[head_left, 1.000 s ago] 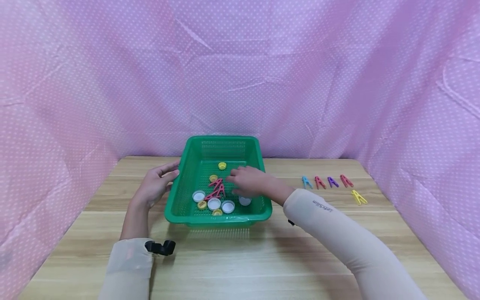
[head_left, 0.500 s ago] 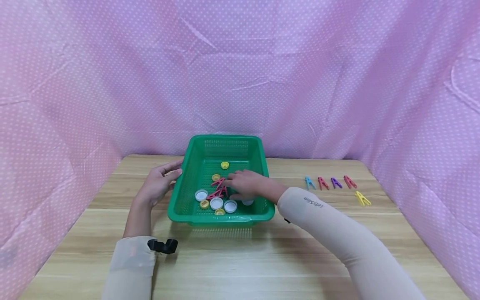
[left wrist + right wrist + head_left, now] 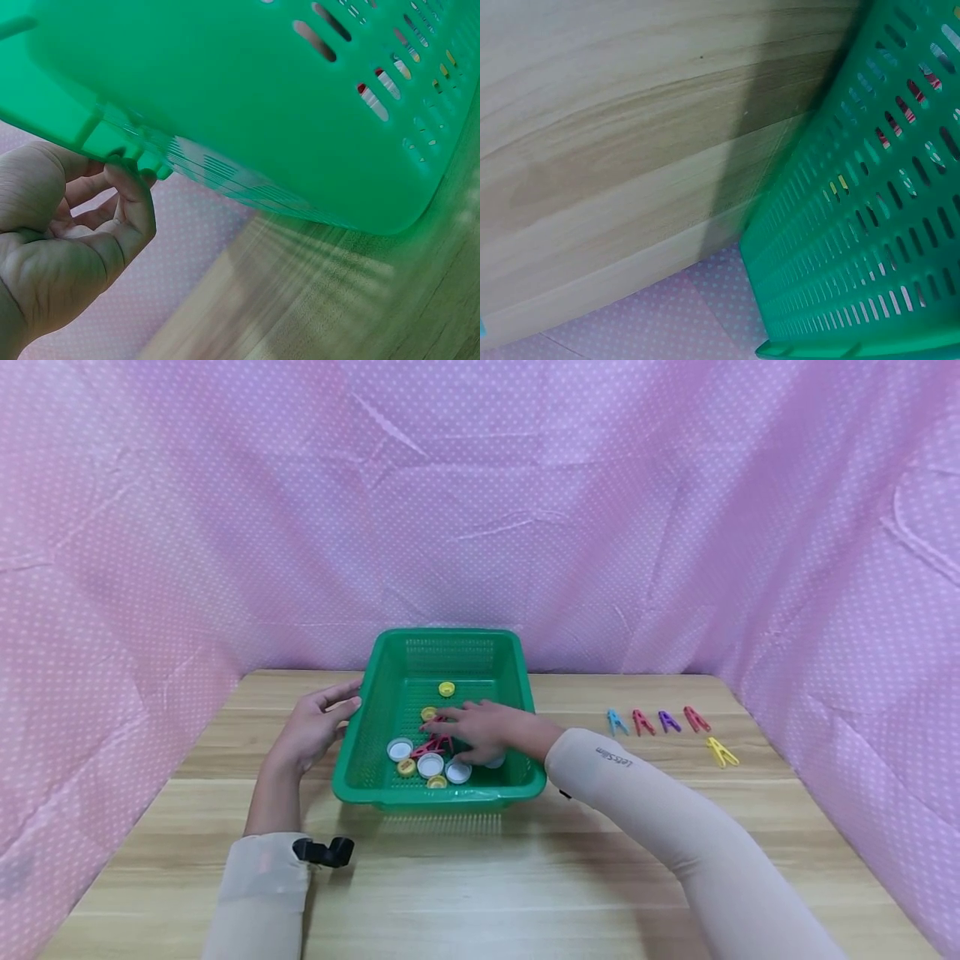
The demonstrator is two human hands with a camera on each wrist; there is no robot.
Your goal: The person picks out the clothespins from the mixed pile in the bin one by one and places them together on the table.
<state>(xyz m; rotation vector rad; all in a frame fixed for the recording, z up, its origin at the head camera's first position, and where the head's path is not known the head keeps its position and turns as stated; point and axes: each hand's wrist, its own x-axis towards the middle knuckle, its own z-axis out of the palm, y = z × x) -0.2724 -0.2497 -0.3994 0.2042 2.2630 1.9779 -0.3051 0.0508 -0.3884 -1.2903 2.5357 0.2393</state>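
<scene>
A green plastic basket (image 3: 352,795) stands on the table. My left hand (image 3: 315,731) grips its left rim, the thumb and curled fingers pinching the edge in the left wrist view. My right hand (image 3: 483,728) reaches over the right rim into the basket, its fingers spread just over the pink clothespins (image 3: 431,745), which it partly covers. Its thumb is right at a white bottle cap (image 3: 458,772). Around them lie more white caps (image 3: 400,749) and several yellow caps (image 3: 447,689). In the right wrist view the basket's slotted wall hides this hand.
To the right of the basket, on the wooden table (image 3: 420,893), a blue clothespin (image 3: 617,722), a purple clothespin (image 3: 669,721) and two red clothespins (image 3: 642,722) form a row. Below it lies a yellow clothespin (image 3: 722,752). A pink dotted cloth (image 3: 480,527) hangs behind and at the sides.
My right hand has moved left and lower inside the basket, its fingers spreading over the pink clothespins. The left hand keeps its grip on the rim.
</scene>
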